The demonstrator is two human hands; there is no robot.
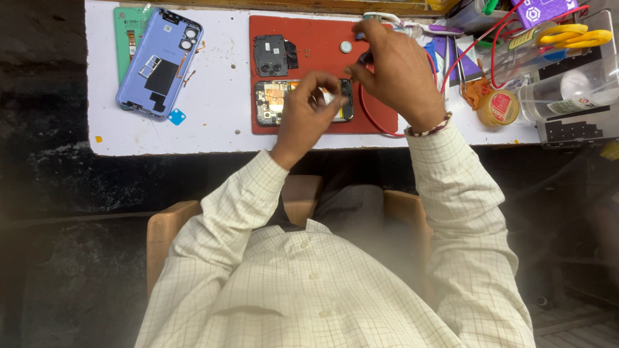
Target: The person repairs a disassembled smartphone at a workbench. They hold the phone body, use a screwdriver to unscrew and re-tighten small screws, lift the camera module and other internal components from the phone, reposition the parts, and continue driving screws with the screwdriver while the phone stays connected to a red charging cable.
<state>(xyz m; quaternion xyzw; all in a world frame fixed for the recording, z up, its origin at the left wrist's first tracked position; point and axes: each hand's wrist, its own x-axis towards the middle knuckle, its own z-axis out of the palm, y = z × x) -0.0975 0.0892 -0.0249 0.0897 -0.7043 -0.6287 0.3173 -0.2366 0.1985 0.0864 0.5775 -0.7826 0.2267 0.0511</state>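
Much of the opened phone (274, 103), which lies on the red mat (303, 38) in the upper middle of the frame, is covered by the left hand (303, 119); only its left end, with copper foil and circuit parts, and a strip of its right edge can be seen. The left hand is curled over the phone with fingertips pinched together on something small and pale, which cannot be made out. The right hand (393, 71) is held just above the phone's right end, thumb and forefinger closed on a small dark item, seemingly the tip of a red wire (371, 116) that loops off the mat's lower right; what exactly is gripped cannot be told. A black camera cover (271, 55) and a small round silver piece (346, 46) lie apart on the mat above the phone. In the upper left, a violet back cover (158, 61) rests on a green panel (126, 29). At the upper right a clear plastic box (574, 77) is seen holding bottles and yellow-handled scissors (570, 35), its contents blurred and partly cut off by the frame; a small round tin (498, 106) stands just beside it. The white table (213, 122) is bare along its near edge, between the covers and the mat.
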